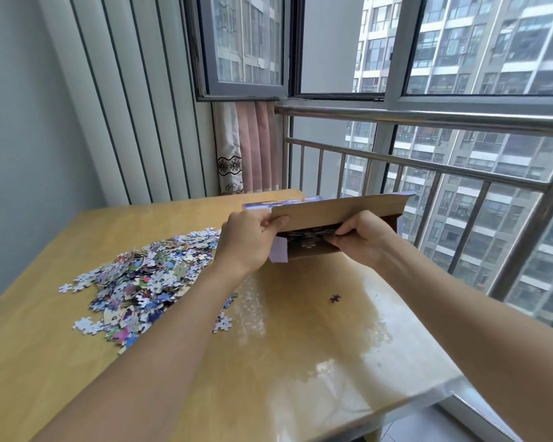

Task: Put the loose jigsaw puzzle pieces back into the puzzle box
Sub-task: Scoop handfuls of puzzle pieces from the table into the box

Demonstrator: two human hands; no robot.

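The puzzle box lies flat at the far side of the wooden table, its open end facing me with the brown flap lifted. My left hand grips the flap's left end, thumb on top. At the opening, my right hand has its fingertips curled on puzzle pieces at the mouth. A big heap of loose jigsaw pieces covers the table's left half. One purple piece lies alone near the right, and a couple of pieces sit by my left forearm.
A steel railing and windows run along the table's far and right sides. A pink curtain hangs behind the far corner. The table's right edge ends near the railing.
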